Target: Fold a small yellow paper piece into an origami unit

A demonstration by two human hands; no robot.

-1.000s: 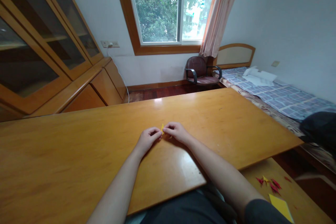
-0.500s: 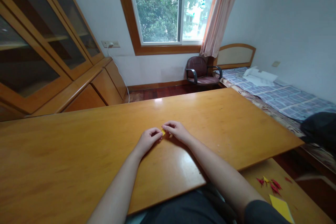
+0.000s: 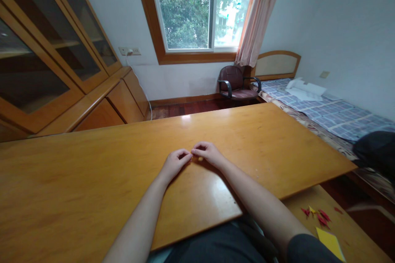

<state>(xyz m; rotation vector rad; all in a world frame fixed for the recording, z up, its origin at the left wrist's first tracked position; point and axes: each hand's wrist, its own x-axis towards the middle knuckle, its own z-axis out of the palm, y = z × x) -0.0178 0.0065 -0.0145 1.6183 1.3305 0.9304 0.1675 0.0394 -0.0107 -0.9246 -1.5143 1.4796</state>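
Both of my hands rest on the wooden table point(image 3: 92, 172), fingertips meeting near its middle. My left hand point(image 3: 173, 164) is curled, its fingers pinched against those of my right hand point(image 3: 208, 154), which is curled as well. Between them sits a small yellow folded paper piece point(image 3: 200, 158); only a sliver of it shows under my right fingers. My forearms reach in from the bottom edge.
A lower surface at the bottom right holds several red and yellow folded paper bits point(image 3: 317, 215) and a yellow paper sheet point(image 3: 330, 243). Behind the table are a glass-door cabinet point(image 3: 46, 61), a window, a chair point(image 3: 234, 84) and a bed point(image 3: 324, 109).
The yellow paper piece stood up between my fingertips a second ago; now it is pressed down and almost hidden under my fingers. My hands stayed in place.
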